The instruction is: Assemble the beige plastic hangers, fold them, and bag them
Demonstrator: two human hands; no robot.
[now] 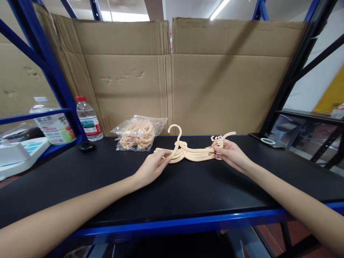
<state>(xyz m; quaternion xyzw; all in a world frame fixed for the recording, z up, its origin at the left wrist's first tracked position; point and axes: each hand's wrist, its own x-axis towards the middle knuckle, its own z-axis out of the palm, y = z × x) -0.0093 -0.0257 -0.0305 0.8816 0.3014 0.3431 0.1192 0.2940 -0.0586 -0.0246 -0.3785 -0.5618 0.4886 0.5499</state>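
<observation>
A stack of cream plastic hangers (194, 153) lies on the black shelf top (172, 190), with one hook (176, 133) sticking up. My left hand (152, 168) pinches the left end of the stack, fingers closed on it. My right hand (231, 154) grips the right end, fingers wrapped around the arms of the hangers. Both forearms reach in from the near edge.
A clear bag of cream plastic rings (138, 134) sits behind the hangers. A water bottle (89, 119) and a small black object (86, 146) stand at the back left, a juice bottle (53, 123) beyond the blue upright. A phone with a ring (267, 141) lies at right. Cardboard (172, 75) walls the back.
</observation>
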